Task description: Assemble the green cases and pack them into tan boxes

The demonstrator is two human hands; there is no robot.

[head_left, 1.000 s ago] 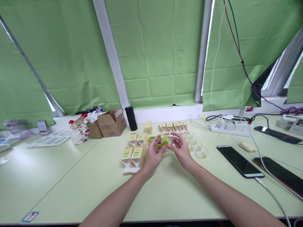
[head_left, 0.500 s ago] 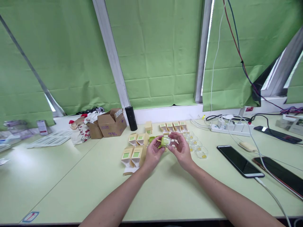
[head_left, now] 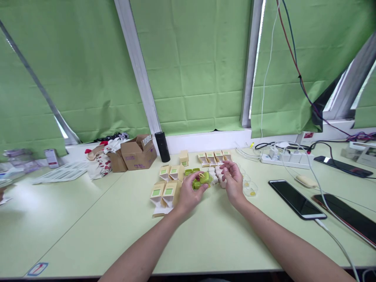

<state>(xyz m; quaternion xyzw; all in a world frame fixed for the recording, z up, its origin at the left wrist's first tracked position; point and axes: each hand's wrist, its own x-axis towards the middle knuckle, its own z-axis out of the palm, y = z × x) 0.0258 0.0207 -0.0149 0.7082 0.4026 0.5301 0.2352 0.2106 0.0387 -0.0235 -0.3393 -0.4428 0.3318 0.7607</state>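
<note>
My left hand [head_left: 189,190] is closed on a small green case [head_left: 205,178] with a pale yellow loop on it, held above the table. My right hand [head_left: 232,181] is a short way to the right, apart from the case, with its fingers loosely bent and spread and nothing visible in them. Beyond and between the hands lie several small white pieces [head_left: 214,175]. More green cases [head_left: 188,171] sit behind my left hand, partly hidden by it. Clear round cups with yellow bits [head_left: 250,188] lie right of my right hand.
Open cream boxes with green labels [head_left: 168,192] stand left of my hands, and more small boxes [head_left: 211,158] are at the back. A black cylinder [head_left: 162,147], a cardboard box [head_left: 139,152], a power strip [head_left: 286,159] and a phone [head_left: 296,199] with cables surround the work area.
My right hand has let go of the piece both hands were handling and moved slightly right. My left hand keeps the green case, now turned with its loop upward. White pieces have come into view.
</note>
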